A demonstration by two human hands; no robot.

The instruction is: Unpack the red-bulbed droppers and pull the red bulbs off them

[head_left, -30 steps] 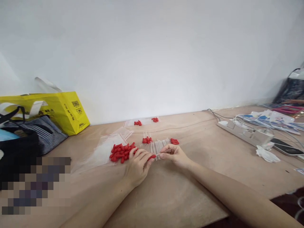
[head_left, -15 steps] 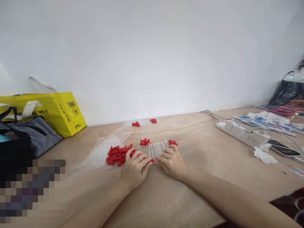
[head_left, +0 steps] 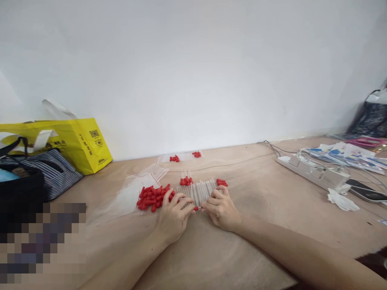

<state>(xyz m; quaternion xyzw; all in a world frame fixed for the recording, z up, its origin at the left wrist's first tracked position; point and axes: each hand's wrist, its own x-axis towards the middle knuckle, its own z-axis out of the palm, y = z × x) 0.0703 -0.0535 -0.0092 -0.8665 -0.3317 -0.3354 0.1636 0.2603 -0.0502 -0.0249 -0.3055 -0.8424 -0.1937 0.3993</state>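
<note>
Near the table's front middle, my left hand [head_left: 173,217] is closed, its fingertips pinching a red rubber bulb [head_left: 196,208]. My right hand [head_left: 223,209] is closed too, gripping a clear glass dropper tube whose end meets that bulb; most of this tube is hidden by the fingers. Just beyond both hands lies a row of clear glass tubes [head_left: 199,192]. A heap of red rubber bulbs [head_left: 150,197] sits left of the row, partly behind my left hand. Several droppers with red bulbs [head_left: 186,181] lie behind the tubes. More red bulbs [head_left: 222,182] rest at the row's right end.
Clear zip bags [head_left: 133,193] lie left of the heap, and a bag with red-bulbed droppers [head_left: 183,156] is by the wall. Yellow [head_left: 99,149] and striped [head_left: 65,173] bags stand left. A power strip [head_left: 314,173], phone [head_left: 367,190] and crumpled tissue [head_left: 341,200] are right.
The view has shifted slightly. The fingertips of my two hands are a little further apart, and the joint between red bulb and glass tube shows more clearly.
</note>
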